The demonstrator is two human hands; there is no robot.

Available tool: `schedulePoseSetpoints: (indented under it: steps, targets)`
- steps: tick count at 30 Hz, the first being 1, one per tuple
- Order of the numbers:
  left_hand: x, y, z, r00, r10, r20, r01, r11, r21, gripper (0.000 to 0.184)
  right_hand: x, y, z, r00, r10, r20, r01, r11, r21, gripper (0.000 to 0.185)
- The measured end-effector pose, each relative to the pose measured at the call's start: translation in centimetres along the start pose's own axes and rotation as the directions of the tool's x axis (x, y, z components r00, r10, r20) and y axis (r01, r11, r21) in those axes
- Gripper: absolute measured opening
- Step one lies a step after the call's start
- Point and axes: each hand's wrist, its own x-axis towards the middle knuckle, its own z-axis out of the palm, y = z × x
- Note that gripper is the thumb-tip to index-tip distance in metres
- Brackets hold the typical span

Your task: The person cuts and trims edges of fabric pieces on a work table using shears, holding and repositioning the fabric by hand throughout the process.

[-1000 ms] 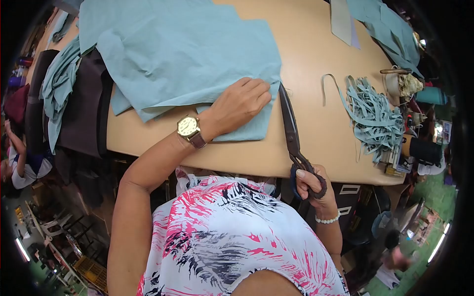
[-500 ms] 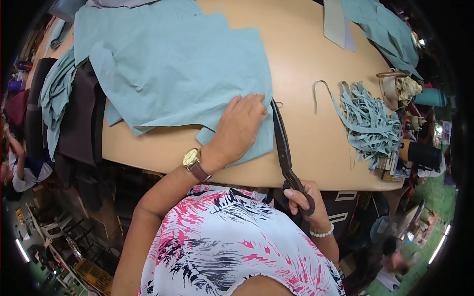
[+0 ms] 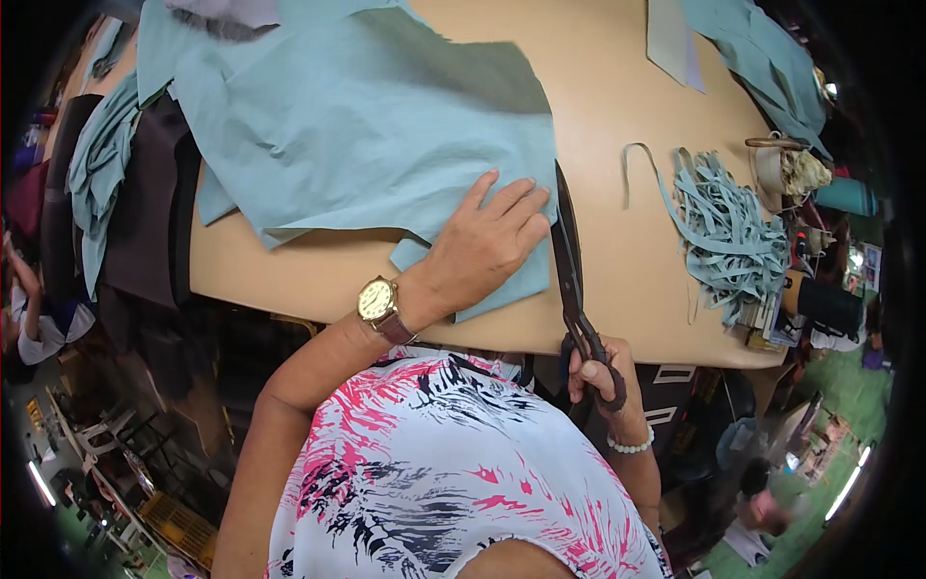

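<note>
Pale teal fabric (image 3: 357,145) is spread over the tan table, its right edge running close to a pair of dark scissors (image 3: 572,280). My left hand (image 3: 492,232) lies on the cloth near that edge, fingers spread and pressing it down; a watch (image 3: 377,300) is on this wrist. My right hand (image 3: 603,376) grips the scissors by their handles at the table's front edge. The blades point away from me along the fabric edge and look slightly parted; the cloth partly hides one of them.
A heap of narrow teal strips (image 3: 723,232) lies on the right of the table (image 3: 646,289). Beyond it are a teal bottle (image 3: 847,196) and a ball of cream material (image 3: 801,174). Dark cloth (image 3: 145,212) hangs over the left edge. More teal fabric (image 3: 767,68) sits far right.
My left hand's fingers have spread out. The fabric's right edge and the scissors have shifted slightly right, and the far part of the cloth has lifted. The scissors' handles have parted somewhat.
</note>
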Motion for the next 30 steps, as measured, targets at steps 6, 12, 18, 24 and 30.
schedulePoseSetpoints:
  steps: [6, 12, 18, 24, 30]
  targets:
    - [0.0, 0.1, 0.0, 0.999, 0.053, 0.01, -0.053, 0.998, 0.022, 0.009, 0.6, 0.7, 0.2, 1.0, -0.028, -0.004, 0.029, 0.999, 0.046, 0.041]
    - [-0.3, 0.4, -0.2, 0.997, 0.075, 0.021, -0.075, 0.997, 0.013, 0.009, 0.7, 1.1, 0.7, 0.998, -0.06, 0.009, 0.058, 0.985, 0.163, 0.043]
    - [-0.4, 0.6, -0.1, 0.997, 0.07, 0.018, -0.07, 0.998, -0.001, 0.009, 0.7, 1.6, 1.2, 0.996, -0.085, -0.017, 0.087, 0.976, 0.198, 0.043]
    - [-0.4, 0.6, -0.1, 0.995, 0.098, 0.006, -0.098, 0.995, -0.004, 0.01, 0.7, 1.7, 1.4, 0.996, -0.091, -0.025, 0.094, 0.976, 0.195, 0.044]
    - [-0.3, 0.4, 0.1, 0.991, 0.124, -0.044, -0.125, 0.992, -0.01, 0.011, 0.6, 1.6, 1.6, 0.996, -0.087, -0.03, 0.091, 0.977, 0.193, 0.044]
